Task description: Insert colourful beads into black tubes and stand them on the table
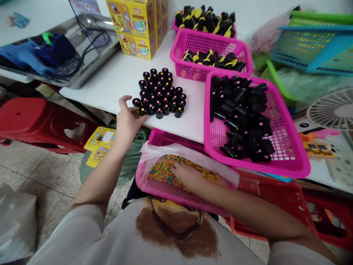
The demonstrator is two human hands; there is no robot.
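Many small black cups (158,94) stand upright in a cluster on the white table, with pink, yellow or blue dots showing in their tops. At the cluster's front left corner, my left hand (129,119) has thumb and fingers round one black cup (142,111), its index finger raised. Below the table edge, my right hand (180,171) reaches into small multicoloured beads (162,172) in a plastic-lined pink basket (146,182). Its fingers are bent down together among the beads, so their tips are hidden. Yellow pieces (208,173) lie beside the beads.
To the right, a pink basket (296,154) holds jumbled black cups. Behind it, another pink basket (190,73) contains black-and-yellow pieces. Yellow boxes (136,46) are stacked at the back, near a metal tray (91,60). A red stool (27,117) stands left; a fan (335,110) is right.
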